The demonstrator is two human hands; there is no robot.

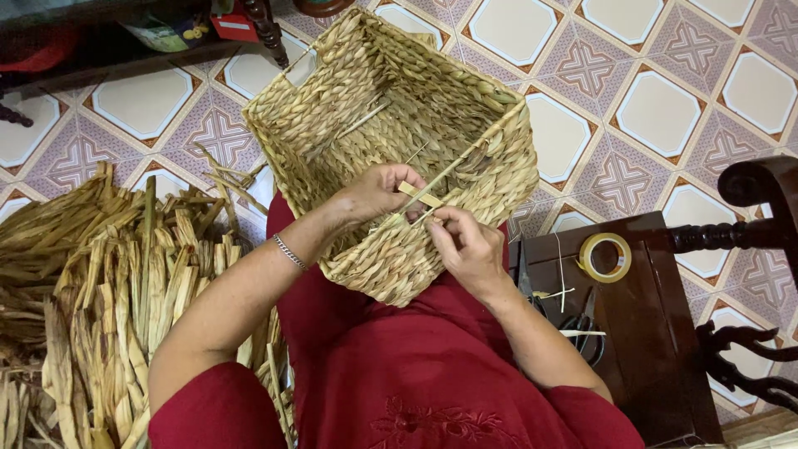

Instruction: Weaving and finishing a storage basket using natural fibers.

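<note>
Two hands pinch a flat straw strip at the near rim of a basket.

The pale flat straw strip (420, 195) lies between the hands, its long axis running left hand to right; the left hand (378, 193) grips its upper end, the right hand (464, 244) pinches fibres just below it. The square woven straw basket (349, 116) extends away from both hands. Dried leaf bundles (108, 291) lie left; a tape roll (604, 257) right.

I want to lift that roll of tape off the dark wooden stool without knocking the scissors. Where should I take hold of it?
The tape roll lies flat near the back of the stool, its open centre facing up. Come from straight above, one finger inside the hole and the thumb on the outer rim, probably on the far side, since the scissors lie nearer the person.
</note>
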